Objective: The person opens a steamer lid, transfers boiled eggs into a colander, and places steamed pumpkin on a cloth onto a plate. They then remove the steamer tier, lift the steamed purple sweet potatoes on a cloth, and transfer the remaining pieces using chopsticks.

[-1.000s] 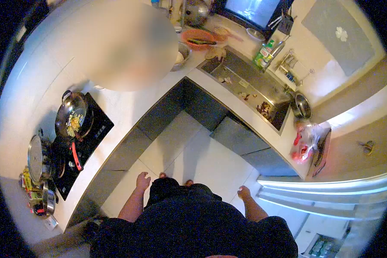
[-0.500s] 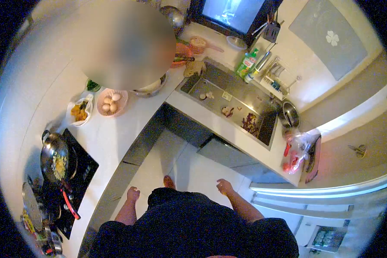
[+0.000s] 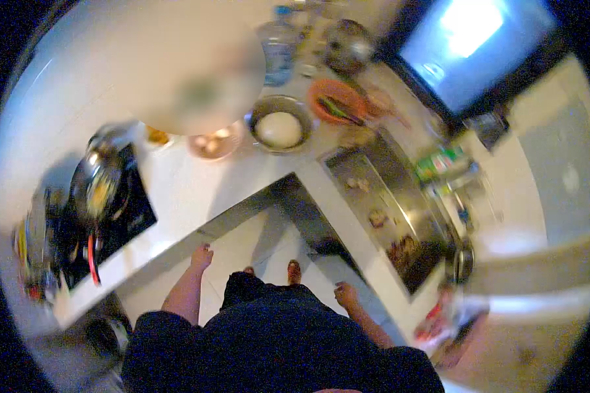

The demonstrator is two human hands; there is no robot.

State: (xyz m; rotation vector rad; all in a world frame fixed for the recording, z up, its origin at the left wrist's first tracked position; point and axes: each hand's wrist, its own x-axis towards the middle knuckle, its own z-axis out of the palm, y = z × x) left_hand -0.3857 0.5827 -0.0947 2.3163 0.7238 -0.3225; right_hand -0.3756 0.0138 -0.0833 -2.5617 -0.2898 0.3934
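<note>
My left hand (image 3: 202, 255) hangs low over the floor, beside the counter edge on the stove side. Its fingers look loosely curled and apart, with nothing in them. On the other side my right hand (image 3: 347, 295) hangs near the sink-side counter, also without anything, its fingers half bent and somewhat blurred. Neither hand touches the counter. On the black stove (image 3: 128, 226) sits a wok (image 3: 85, 180) with pale yellowish food in it; a red handle (image 3: 92, 259) points toward me. To the right, the steel sink (image 3: 410, 216) contains food scraps.
Along the back counter stand a pink basket of eggs (image 3: 213, 145), a steel bowl (image 3: 282, 146) with something round and white, an orange colander (image 3: 328, 92) with green vegetables, and a blue-tinted bottle (image 3: 278, 52). Green dish soap (image 3: 441, 164) stands behind the sink. A blurred patch covers the upper left.
My view has turned, so the sink and stove sit differently in it. The bowl and colander now show clearly. My feet have shifted on the floor; both hands still hang without anything.
</note>
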